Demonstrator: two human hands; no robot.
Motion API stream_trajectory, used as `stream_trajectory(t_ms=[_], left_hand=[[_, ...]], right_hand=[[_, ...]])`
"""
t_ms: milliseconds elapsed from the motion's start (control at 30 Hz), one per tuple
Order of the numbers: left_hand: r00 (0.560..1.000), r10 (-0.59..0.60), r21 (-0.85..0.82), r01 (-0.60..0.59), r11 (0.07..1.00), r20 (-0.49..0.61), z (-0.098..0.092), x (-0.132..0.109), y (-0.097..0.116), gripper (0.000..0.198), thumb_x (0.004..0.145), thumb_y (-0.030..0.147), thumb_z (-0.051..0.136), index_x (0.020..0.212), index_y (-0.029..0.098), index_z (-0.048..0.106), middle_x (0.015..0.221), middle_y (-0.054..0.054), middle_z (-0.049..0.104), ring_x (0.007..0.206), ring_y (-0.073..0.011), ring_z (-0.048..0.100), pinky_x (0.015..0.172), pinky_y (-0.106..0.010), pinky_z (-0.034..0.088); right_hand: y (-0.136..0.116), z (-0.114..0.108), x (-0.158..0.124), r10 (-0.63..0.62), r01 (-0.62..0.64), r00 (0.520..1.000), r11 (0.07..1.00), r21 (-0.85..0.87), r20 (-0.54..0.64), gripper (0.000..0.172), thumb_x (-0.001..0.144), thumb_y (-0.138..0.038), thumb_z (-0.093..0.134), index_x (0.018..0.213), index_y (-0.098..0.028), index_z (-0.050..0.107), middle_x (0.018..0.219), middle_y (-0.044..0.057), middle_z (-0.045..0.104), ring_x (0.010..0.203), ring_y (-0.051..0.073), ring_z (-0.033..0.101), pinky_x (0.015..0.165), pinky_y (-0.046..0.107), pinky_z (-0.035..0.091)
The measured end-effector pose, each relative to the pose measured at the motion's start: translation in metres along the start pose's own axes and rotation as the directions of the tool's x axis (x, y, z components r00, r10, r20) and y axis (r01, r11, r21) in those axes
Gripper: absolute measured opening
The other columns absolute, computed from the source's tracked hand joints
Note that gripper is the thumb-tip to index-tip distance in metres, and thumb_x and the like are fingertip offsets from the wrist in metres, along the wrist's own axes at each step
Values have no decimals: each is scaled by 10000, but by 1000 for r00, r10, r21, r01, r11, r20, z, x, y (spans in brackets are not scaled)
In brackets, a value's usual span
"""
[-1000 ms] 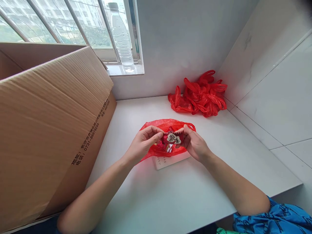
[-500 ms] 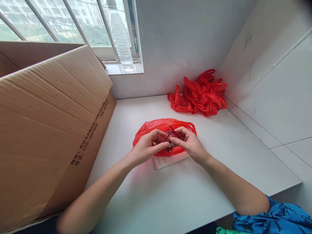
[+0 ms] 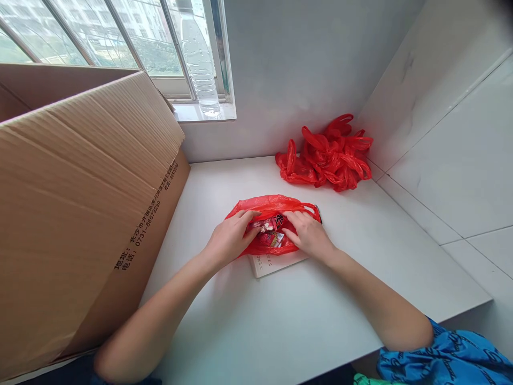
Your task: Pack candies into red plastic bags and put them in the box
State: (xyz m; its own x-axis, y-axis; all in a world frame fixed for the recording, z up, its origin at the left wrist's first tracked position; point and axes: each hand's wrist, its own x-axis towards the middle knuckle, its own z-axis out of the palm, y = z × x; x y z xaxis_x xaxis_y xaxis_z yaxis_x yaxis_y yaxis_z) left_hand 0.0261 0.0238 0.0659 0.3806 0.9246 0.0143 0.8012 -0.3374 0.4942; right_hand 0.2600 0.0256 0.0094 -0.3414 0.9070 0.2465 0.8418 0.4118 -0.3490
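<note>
A red plastic bag (image 3: 264,203) lies with its mouth spread wide on top of a white booklet (image 3: 276,266) with printed lettering. Several small shiny red packets (image 3: 270,239) show inside the bag. At the left side of the mouth is my left hand (image 3: 230,238), its thumb and fingers apart and touching the plastic. My right hand (image 3: 309,233) rests at the right side of the mouth, fingers reaching in over the packets and thumb apart from them. Neither hand has a packet between its fingers.
A large cardboard box (image 3: 88,214) stands open at the left. More crumpled red bags (image 3: 331,155) lie against the back wall. A clear water bottle (image 3: 200,67) stands on the window sill. The white table (image 3: 280,321) ends at a tiled wall (image 3: 452,160) on the right.
The dark red packet held between both hands has been let go over the bag. My hands have moved apart to the two sides of the mouth, uncovering the packets inside.
</note>
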Motion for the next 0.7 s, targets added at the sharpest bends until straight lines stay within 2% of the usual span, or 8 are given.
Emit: stream_trajectory(t_ms=[67,167,267,367,500,600,700], left_hand=[[1000,-4,104,5,995,-15,5,0,0,321,996,399,452,1251,296,618,1226,-23,664,981,-232,672,736,-340,506],[1000,17,169,-16,985,-5,9,1,-4,341,1013,399,406,1259,311,626,1233,-18,650,943,-211,676,698,-315,494],[1000,29,208,-27,978,-8,11,2,-8,343,1019,397,390,1237,311,640,1214,-13,659,918,-200,679,652,-298,472],[999,32,224,-26,974,-23,13,2,-12,320,1011,395,416,1214,299,644,1204,-12,671,927,-202,682,629,-291,461],[997,55,228,-41,973,-54,14,3,-13,285,998,399,462,1169,282,657,1162,-15,694,895,-198,685,600,-285,453],[987,82,183,-56,981,-136,9,2,-5,275,995,417,482,1149,274,658,1134,-12,709,828,-180,682,604,-284,461],[962,110,48,-101,994,-250,1,-4,9,287,1005,445,471,1137,263,650,1119,-7,721,798,-151,679,662,-279,497]], right_hand=[[2,4,1,14,-11,999,995,-97,33,418,907,-242,624,1317,-169,588,1028,128,691,975,308,660,815,417,542],[3,2,3,11,-11,1000,996,-84,1,410,902,-208,620,1312,-194,603,999,108,681,946,283,664,793,390,542],[2,-8,4,-51,56,994,997,44,-100,349,924,-153,578,1258,-227,646,986,77,670,937,240,658,777,351,541],[2,-20,1,-112,152,970,972,177,-217,242,954,-168,562,1133,-236,712,934,56,676,862,203,652,727,330,541],[1,-38,-3,-52,178,945,911,371,-324,193,945,-233,624,1093,-265,743,985,42,693,820,178,664,743,355,576],[-3,-48,-6,32,164,944,819,550,-328,189,917,-273,674,1089,-294,751,1011,34,691,887,185,681,777,361,609],[-8,-50,-7,73,136,959,727,673,-273,152,900,-281,699,1040,-286,758,991,36,693,917,190,678,775,349,614]])
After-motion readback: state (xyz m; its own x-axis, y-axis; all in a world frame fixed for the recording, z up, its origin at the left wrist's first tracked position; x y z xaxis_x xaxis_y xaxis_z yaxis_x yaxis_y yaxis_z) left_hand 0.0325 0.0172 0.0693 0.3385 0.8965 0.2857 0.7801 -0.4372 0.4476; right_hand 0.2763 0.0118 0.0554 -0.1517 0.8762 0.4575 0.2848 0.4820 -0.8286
